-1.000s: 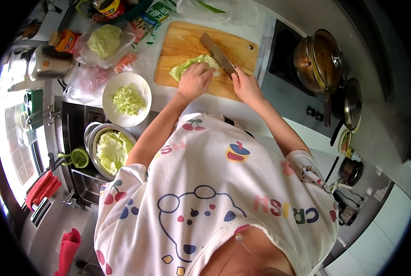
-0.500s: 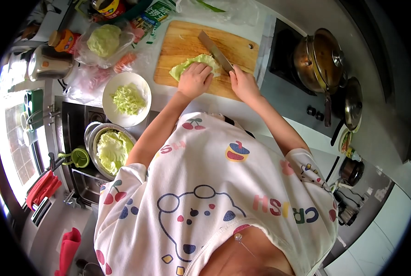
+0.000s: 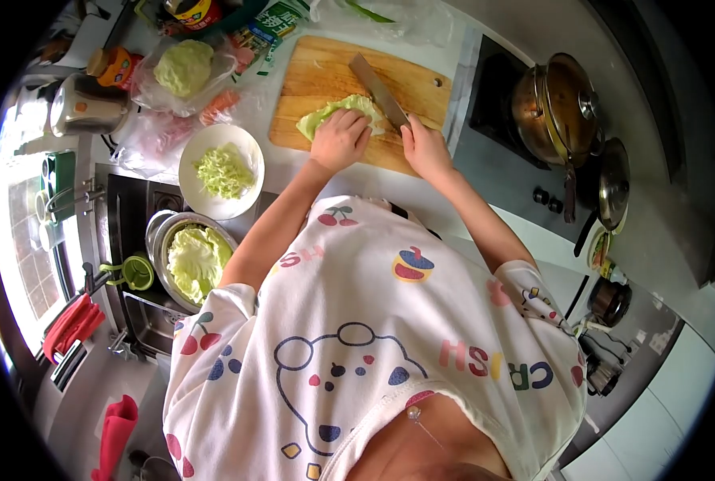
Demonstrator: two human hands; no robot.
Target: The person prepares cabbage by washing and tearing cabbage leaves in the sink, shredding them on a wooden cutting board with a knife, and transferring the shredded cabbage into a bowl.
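Note:
On the wooden cutting board [image 3: 313, 72] lies a pale green cabbage leaf piece [image 3: 317, 120]. My left hand [image 3: 341, 140] presses down on it with curled fingers, holding it against the board. My right hand [image 3: 428, 148] is closed around the handle of a kitchen knife [image 3: 377, 90]. The broad blade slants up and left across the board, just right of the leaf. Left of the board, a white plate [image 3: 249, 204] carries a heap of shredded cabbage [image 3: 223, 171].
A metal pot [image 3: 205, 301] with cabbage leaves [image 3: 197, 260] sits by the sink at left. A cabbage head [image 3: 183, 68] rests in a plastic bag behind the plate. On the stove at right stands a lidded pot [image 3: 553, 112], with a glass lid [image 3: 614, 184] beside it.
Hands, knife and leaf keep nearly the same places. The whole view has shifted only very slightly.

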